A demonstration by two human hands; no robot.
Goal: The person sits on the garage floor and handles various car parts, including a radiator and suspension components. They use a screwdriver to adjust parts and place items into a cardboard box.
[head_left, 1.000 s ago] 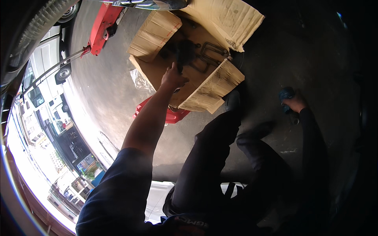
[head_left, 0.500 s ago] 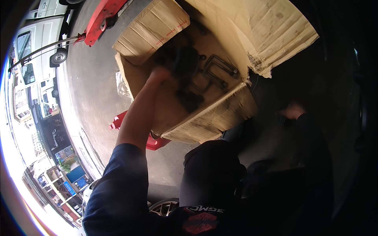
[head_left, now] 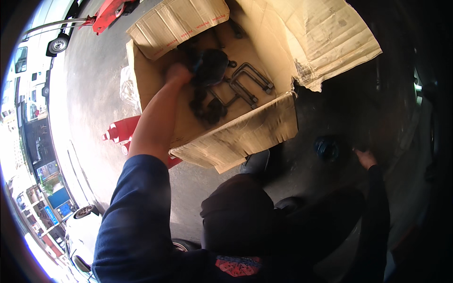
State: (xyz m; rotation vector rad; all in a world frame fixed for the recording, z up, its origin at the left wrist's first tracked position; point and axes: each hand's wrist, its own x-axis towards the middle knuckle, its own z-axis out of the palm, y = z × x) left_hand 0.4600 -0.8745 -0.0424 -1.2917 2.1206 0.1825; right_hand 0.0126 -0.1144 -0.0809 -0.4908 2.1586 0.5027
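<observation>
My left hand (head_left: 179, 73) reaches down into an open cardboard box (head_left: 226, 141). Its fingers are blurred and in shadow, at the edge of a dark, rounded part (head_left: 211, 67); whether they grip it does not show. Just right of that part lie dark metal U-bolts (head_left: 250, 78), threaded ends toward me. A clump of blackened parts (head_left: 207, 111) rests nearer, on the box floor. Off to the right, outside the box, my right hand (head_left: 365, 158) is held low with a finger stretched out and nothing visible in it. Beside it is a bluish round container (head_left: 326, 148), apart from the fingers.
Creased cardboard flaps (head_left: 330, 42) spread from the box on the far right. Red stands or jack parts (head_left: 118, 131) poke out on its left. A red lifting arm (head_left: 111, 14) is at the far left, and a white van (head_left: 28, 61) is beyond.
The view has shifted, so the box appears further left. My right hand shows lower, and the bluish container beside it is now visible. My left hand remains in the box by the dark part.
</observation>
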